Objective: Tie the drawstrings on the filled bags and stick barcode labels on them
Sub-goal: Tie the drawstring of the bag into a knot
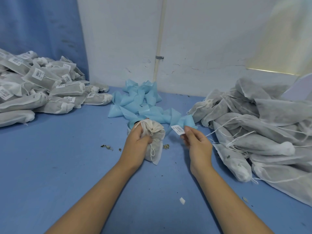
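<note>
White nonwoven fabric fills most of what we see. At the centre of the frame our left hand (137, 139) curls around a filled bag (154, 142) standing on the blue tabletop (67, 166). Its mouth is gathered shut and its drawstring (152, 151) hangs down the side in a knot, so we judge the tying of this one done. Just right of it, our right hand (197, 142) pinches a barcode label (178, 129) between thumb and fingertips, held near the bag but apart from it. The label is not yet stuck on.

At the upper left lies a heap of finished bags (42, 88), closed and carrying labels. At the right sits a larger heap of unlabelled bags (261, 129) with loose strings trailing, and several mouths look open. We therefore reckon a good share of the work remains, perhaps half or more.

Behind our hands, crumpled light-blue backing strip (140, 102) trails across the upper centre. A few leaf crumbs (106, 146) dot the tabletop.
</note>
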`<move>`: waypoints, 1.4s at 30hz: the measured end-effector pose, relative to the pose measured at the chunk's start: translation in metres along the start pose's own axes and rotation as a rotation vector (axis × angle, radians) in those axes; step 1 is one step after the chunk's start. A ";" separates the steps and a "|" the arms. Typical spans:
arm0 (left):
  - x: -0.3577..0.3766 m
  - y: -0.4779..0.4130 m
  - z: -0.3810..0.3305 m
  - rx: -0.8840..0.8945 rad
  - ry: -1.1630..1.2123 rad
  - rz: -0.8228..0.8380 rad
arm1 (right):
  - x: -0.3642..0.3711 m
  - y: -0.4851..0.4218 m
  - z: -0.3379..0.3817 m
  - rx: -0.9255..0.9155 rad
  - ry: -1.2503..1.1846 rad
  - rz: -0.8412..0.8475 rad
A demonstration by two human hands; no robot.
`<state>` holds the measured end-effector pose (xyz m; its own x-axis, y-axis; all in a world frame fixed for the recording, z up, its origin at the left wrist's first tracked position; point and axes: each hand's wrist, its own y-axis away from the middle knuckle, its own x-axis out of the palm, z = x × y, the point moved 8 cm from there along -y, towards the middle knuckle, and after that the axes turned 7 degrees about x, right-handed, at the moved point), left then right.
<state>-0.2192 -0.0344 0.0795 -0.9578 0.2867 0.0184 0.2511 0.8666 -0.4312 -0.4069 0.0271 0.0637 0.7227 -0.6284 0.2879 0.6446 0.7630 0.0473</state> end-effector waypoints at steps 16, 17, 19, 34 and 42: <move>-0.010 -0.003 -0.025 0.041 0.087 -0.408 | 0.044 0.030 -0.016 0.478 -0.231 0.194; -0.011 -0.003 -0.025 0.037 0.065 -0.421 | 0.047 0.032 -0.015 0.468 -0.235 0.212; -0.013 -0.002 -0.024 0.025 0.047 -0.452 | 0.053 0.037 -0.016 0.453 -0.219 0.247; -0.010 -0.001 -0.033 0.051 0.176 -0.450 | 0.070 0.054 -0.036 0.570 -0.075 0.428; -0.006 0.000 -0.034 0.060 0.230 -0.418 | 0.069 0.053 -0.034 0.509 -0.022 0.455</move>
<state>-0.2085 -0.0225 0.1104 -0.9176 0.0073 0.3975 -0.1641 0.9037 -0.3955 -0.3142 0.0186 0.0534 0.8854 -0.2291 0.4046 0.0763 0.9300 0.3596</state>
